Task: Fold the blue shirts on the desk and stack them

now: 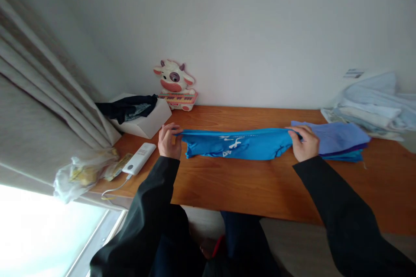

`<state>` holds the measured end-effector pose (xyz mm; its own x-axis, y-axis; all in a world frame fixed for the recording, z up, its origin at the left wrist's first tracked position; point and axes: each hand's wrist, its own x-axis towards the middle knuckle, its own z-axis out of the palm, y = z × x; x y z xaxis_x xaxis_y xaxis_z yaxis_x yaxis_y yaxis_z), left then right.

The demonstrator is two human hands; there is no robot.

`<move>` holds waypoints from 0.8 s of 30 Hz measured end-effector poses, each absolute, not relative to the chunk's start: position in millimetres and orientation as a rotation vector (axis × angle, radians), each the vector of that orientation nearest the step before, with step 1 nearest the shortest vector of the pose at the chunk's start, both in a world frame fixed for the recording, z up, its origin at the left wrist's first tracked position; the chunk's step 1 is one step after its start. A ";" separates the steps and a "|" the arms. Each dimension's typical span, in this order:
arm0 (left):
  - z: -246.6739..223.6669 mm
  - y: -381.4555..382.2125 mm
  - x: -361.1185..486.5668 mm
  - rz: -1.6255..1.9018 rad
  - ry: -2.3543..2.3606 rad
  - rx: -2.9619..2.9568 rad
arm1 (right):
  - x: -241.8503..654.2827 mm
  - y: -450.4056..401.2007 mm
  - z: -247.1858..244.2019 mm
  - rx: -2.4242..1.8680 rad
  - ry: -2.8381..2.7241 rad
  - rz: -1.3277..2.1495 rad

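Black sleeves reach out over the smooth brown wooden table. Left hand and right hand each pinch one end of the soft bright blue cloth with white letters, stretched flat on the table. Its letters are too crumpled to read. Folded purple cloth lies just right.

- Left hand: fingers curled shut in a pinch, arm extended forward, black sleeve.
- Right hand: fingers likewise closed in a grip, arm extended, level with the left.
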<state>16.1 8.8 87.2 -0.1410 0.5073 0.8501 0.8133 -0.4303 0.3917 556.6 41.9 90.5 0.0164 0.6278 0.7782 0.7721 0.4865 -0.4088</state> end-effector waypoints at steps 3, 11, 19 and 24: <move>89.4 -35.1 18.5 -1.570 -1.278 -1.968 | 570.2 -1.1 95.6 -1.054 -1.834 -0.127; 3.6 -162.9 -15.7 -1.221 -1.579 -2.561 | 614.8 -100.2 11.7 -1.395 -2.235 0.716; 9.1 -121.0 14.2 -0.868 -2.086 -2.537 | 569.2 -12.0 13.1 -1.573 -1.983 0.487; -13.2 -98.9 25.8 -0.585 -2.016 -2.728 | 533.0 47.1 -9.3 -1.633 -2.086 0.387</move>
<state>25.8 -98.9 -13.2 0.2729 0.9578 0.0899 0.8572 -0.2845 0.4293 533.0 47.1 -9.3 -0.1897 0.9649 0.1814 0.8355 0.2557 -0.4864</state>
